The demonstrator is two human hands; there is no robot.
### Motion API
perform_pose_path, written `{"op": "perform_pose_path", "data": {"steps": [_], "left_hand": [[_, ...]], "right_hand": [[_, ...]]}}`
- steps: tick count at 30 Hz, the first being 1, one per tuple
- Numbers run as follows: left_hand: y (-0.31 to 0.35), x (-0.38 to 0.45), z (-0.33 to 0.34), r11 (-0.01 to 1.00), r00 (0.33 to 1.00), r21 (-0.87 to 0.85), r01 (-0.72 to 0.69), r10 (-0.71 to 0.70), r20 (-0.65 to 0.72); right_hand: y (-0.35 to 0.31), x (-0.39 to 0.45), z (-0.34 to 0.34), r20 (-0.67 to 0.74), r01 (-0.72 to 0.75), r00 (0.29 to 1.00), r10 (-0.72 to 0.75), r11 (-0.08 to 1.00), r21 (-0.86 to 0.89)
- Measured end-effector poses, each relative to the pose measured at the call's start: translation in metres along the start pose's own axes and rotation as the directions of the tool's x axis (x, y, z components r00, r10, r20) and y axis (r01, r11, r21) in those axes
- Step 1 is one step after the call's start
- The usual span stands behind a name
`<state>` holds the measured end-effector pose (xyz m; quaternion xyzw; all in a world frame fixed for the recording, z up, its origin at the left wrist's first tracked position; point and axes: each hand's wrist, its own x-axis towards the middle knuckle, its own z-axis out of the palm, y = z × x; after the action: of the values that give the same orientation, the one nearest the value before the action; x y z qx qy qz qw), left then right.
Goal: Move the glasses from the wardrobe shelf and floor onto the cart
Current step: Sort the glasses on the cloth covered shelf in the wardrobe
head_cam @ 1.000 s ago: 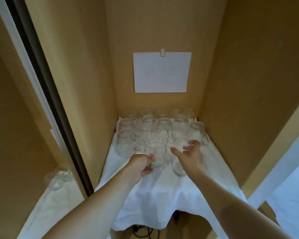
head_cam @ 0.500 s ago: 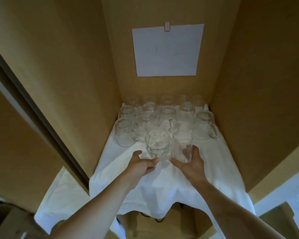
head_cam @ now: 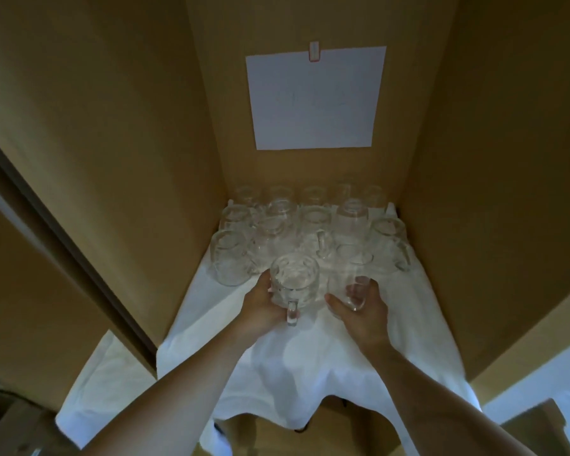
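Observation:
Several clear glasses (head_cam: 310,222) stand in rows at the back of a wardrobe shelf covered by a white cloth (head_cam: 310,363). My left hand (head_cam: 260,311) grips a round clear mug (head_cam: 295,281) from its left side, the mug's handle pointing toward me. Just to the right, my right hand (head_cam: 362,317) wraps round the base of a taller straight glass (head_cam: 354,274). Both glasses are at the front of the group. The cart is out of sight.
Tan wardrobe walls close in on the left (head_cam: 112,159) and right (head_cam: 491,159). A white paper sheet (head_cam: 315,97) is clipped to the back wall. The cloth hangs over the shelf's front edge. A dark door frame (head_cam: 63,251) runs down the left.
Both hands closed round the two front glasses; the mug has turned, its handle now facing me. The camera has moved closer and tilted up.

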<state>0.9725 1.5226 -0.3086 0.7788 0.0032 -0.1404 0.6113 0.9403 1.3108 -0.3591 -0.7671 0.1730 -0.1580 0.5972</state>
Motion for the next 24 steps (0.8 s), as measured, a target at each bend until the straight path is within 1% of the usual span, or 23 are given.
{"op": "perform_pose_path", "data": {"steps": [2,4,9,13,16,20,24], "left_hand": [[-0.002,0.002,0.010,0.996,1.000,-0.085,-0.011,0.009,-0.023],[-0.005,0.004,0.015,0.996,0.998,-0.080,-0.039,0.034,-0.060],[-0.002,0.005,0.009,0.991,0.984,0.104,-0.086,0.101,-0.150],[0.010,0.006,0.000,0.943,0.958,0.291,-0.160,0.219,-0.182],[0.024,0.008,-0.010,0.866,0.948,0.450,-0.217,0.297,-0.113],[0.044,0.009,-0.013,0.735,0.944,0.645,-0.207,0.324,-0.066],[0.065,0.011,-0.004,0.497,0.941,0.844,-0.202,0.338,0.026]], "right_hand": [[0.000,0.000,0.000,0.009,0.007,1.000,-0.007,1.000,-0.002],[-0.001,0.000,0.000,0.002,0.014,1.000,-0.014,1.000,-0.002],[0.002,0.001,-0.001,0.006,0.028,1.000,-0.028,0.999,0.025],[0.004,0.002,0.000,0.002,0.027,1.000,-0.028,0.999,0.042],[0.003,0.002,0.000,-0.006,0.029,1.000,-0.028,0.999,0.040],[0.004,0.001,0.001,-0.006,0.023,1.000,-0.023,0.999,0.036],[0.004,0.001,0.000,0.006,0.020,1.000,-0.020,0.999,0.032]]}}
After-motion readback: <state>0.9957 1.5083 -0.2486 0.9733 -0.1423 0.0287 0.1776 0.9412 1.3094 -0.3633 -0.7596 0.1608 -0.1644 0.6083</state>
